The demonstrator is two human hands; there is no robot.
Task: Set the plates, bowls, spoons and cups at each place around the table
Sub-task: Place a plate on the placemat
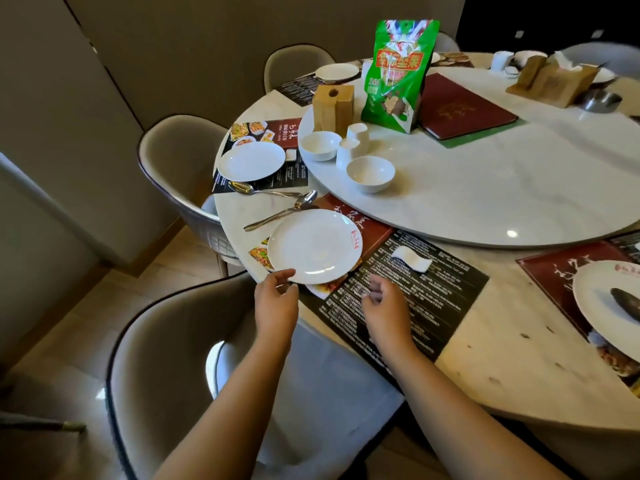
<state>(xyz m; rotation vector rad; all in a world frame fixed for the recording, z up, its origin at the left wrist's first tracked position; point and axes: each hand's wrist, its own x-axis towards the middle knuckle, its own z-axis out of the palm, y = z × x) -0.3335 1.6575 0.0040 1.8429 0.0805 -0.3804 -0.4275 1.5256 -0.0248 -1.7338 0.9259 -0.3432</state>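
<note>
Here, spoon [280, 213] bowl toward turntable [485, 188]

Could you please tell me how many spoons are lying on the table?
2: one spoon lies just below the far-left plate; another lies angled beside the near plate. Others may be hidden.

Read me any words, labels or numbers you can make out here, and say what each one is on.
"MAO JIA CAI": dark red panel of the far printed placemat, small, likely reading.
Green foil snack bag: red Chinese label, too blurred to read.
Near white round plate: red rim mark, unreadable.
Black menu placemat: white print too small.
Dark red menu folder: gold emblem, illegible.
</note>
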